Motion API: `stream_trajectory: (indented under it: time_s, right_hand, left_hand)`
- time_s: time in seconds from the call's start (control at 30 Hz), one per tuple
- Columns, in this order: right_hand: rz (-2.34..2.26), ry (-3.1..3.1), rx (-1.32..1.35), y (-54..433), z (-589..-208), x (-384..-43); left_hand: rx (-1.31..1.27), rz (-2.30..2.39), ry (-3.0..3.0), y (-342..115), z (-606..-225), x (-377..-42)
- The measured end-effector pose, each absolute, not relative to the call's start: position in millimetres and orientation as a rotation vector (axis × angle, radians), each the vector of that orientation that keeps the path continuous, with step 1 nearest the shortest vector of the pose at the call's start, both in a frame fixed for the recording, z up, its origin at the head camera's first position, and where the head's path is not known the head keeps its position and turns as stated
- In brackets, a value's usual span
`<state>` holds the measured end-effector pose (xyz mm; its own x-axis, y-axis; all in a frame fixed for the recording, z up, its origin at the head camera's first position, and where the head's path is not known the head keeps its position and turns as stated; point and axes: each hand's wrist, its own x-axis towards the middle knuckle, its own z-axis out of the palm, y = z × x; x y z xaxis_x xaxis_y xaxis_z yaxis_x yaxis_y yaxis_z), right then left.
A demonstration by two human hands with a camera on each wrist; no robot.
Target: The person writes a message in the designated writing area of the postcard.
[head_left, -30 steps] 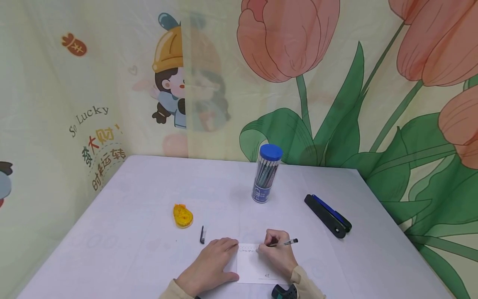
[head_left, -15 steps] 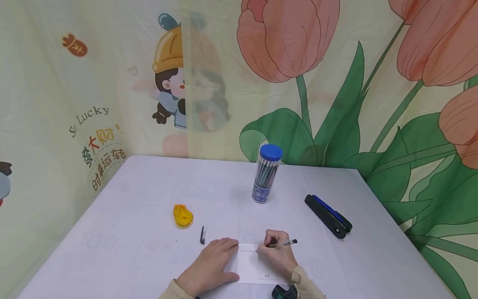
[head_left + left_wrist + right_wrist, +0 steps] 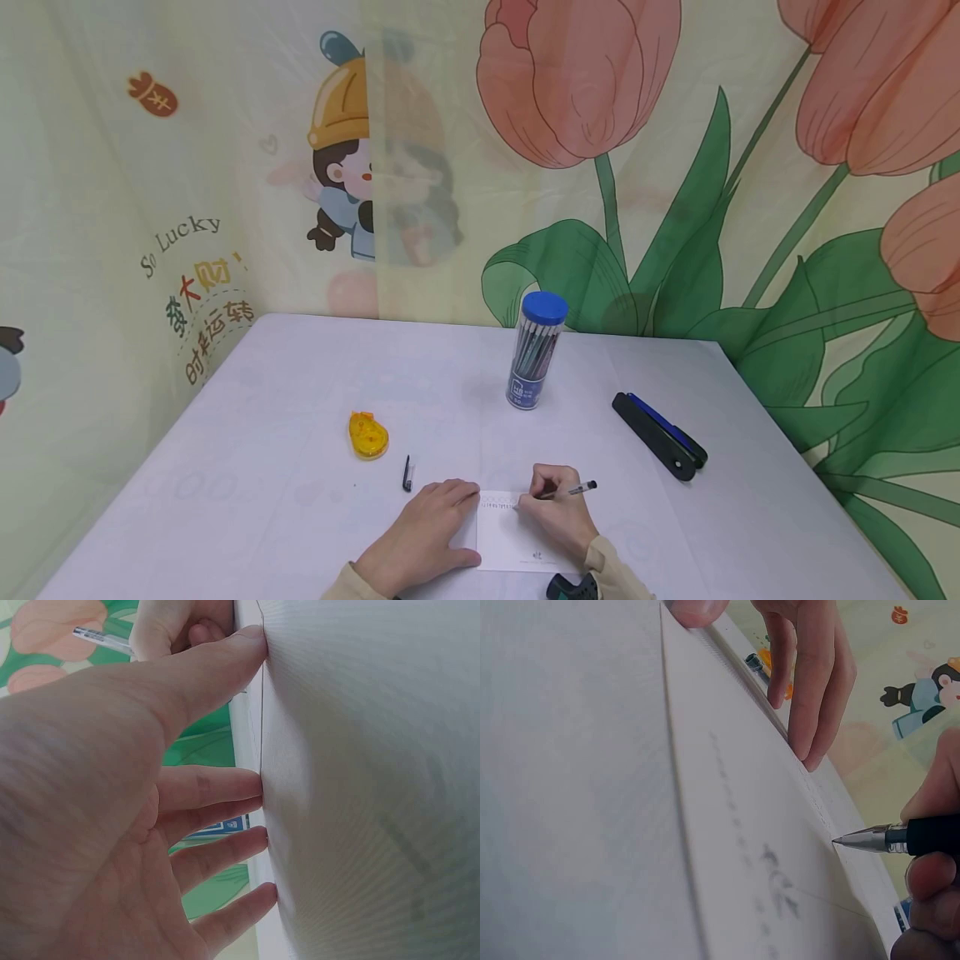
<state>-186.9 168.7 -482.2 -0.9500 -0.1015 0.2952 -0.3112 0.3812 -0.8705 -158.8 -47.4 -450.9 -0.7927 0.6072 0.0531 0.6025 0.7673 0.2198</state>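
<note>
A white notepad (image 3: 502,537) lies at the front of the table, with a row of small marks near its top edge. My right hand (image 3: 561,512) pinches a pen (image 3: 577,489) above its dark grip; in the right wrist view the metal tip of the pen (image 3: 866,838) touches the paper. My left hand (image 3: 427,533) rests along the pad's left edge, its fingers spread and fairly straight. In the left wrist view the thumb and fingertips of the left hand (image 3: 142,787) press down at the paper's edge. The right palm is hidden.
A black pen cap (image 3: 407,475) lies left of the pad, beyond the left hand. Past it sits a yellow correction tape (image 3: 368,436). A clear tube of pencils (image 3: 534,354) with a blue lid stands farther back. At the right lies a black and blue stapler (image 3: 660,435).
The row of marks on the paper has grown a little, and the pen in my right hand has shifted slightly. My left hand stays in place on the pad.
</note>
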Motion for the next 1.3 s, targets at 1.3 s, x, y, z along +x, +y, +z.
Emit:
stream_trajectory:
  time_s: [1.3]
  right_hand:
    - [1.646, -2.407, 0.343, 167.5, -479.8, -186.0]
  left_hand:
    - [1.022, 0.343, 2.953, -47.6, -451.4, -158.3]
